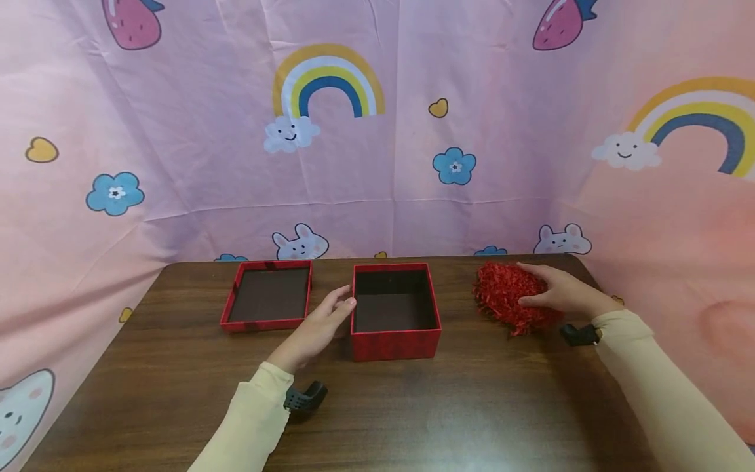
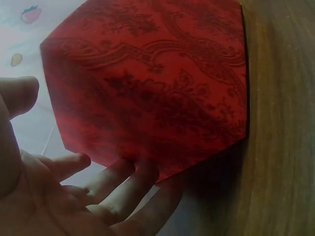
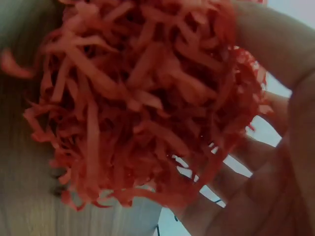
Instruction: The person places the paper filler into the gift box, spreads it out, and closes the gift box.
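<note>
An uncovered red box (image 1: 396, 345) with a dark inside stands mid-table; the left wrist view shows the floral pattern on its red side (image 2: 162, 83). My left hand (image 1: 315, 331) is at the box's left wall, fingers loosely spread; the fingertips overlap its edge, and I cannot tell whether they press on it. On the right lies a bunch of red shredded paper (image 1: 507, 295). My right hand (image 1: 563, 292) holds it from the right side, thumb nearer and fingers round the far side. In the right wrist view the paper strips (image 3: 133, 108) hide part of the fingers.
A shallow red lid (image 1: 268, 295) lies inner side up, left of the box. The brown wooden table (image 1: 377, 419) ends at the back against a patterned cloth (image 1: 354, 177), which also hangs along both sides. Each wrist carries a black camera mount (image 1: 305, 396).
</note>
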`<control>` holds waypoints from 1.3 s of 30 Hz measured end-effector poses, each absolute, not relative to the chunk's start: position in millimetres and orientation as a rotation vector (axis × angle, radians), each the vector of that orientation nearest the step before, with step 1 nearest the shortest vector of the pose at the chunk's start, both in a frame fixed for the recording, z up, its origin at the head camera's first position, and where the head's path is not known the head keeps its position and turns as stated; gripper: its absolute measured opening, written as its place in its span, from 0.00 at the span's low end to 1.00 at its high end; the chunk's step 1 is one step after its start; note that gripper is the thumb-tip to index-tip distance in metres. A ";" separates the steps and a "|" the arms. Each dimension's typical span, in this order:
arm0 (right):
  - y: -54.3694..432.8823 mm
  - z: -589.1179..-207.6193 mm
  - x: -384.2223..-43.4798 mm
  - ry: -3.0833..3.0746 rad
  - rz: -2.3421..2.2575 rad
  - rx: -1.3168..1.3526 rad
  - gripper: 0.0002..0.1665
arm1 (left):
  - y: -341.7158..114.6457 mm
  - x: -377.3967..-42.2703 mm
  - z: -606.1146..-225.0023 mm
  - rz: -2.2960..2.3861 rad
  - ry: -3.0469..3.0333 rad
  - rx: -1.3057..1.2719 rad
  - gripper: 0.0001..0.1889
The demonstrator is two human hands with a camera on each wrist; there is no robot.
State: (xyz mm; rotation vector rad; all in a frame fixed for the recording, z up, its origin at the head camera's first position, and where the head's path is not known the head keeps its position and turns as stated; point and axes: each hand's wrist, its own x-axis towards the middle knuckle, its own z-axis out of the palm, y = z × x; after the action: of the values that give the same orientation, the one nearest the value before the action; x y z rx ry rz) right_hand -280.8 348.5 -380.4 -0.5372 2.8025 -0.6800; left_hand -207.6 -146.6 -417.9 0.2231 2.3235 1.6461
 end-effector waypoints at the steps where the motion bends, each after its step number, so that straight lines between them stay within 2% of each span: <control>1: 347.5 -382.0 -281.4 2.808 -0.662 -0.551 0.53 | -145.8 -206.8 -417.5 1.620 2.349 0.213 0.38; 8: 341.9 -389.0 -286.1 2.848 -0.564 -0.636 0.44 | -142.3 -206.6 -415.8 1.572 2.391 0.148 0.39; 18: 336.9 -380.0 -289.2 2.942 -0.547 -0.627 0.23 | -140.0 -207.9 -412.3 1.586 2.388 0.172 0.40; 26: 328.8 -361.6 -286.6 3.008 -0.555 -0.644 0.15 | -141.8 -206.3 -414.0 1.584 2.377 0.187 0.40; 35: 324.6 -351.7 -293.3 3.043 -0.566 -0.654 0.12 | -141.1 -206.6 -414.8 1.633 2.348 0.208 0.40; 39: 324.7 -352.8 -294.2 3.047 -0.588 -0.648 0.18 | -138.3 -208.1 -416.8 1.685 2.294 0.211 0.39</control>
State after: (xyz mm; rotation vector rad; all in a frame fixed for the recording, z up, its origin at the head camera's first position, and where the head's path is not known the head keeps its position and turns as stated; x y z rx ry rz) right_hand -294.2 324.7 -352.8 -0.6479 3.0470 -0.5875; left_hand -208.1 -138.3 -416.8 0.2112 2.2935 1.6847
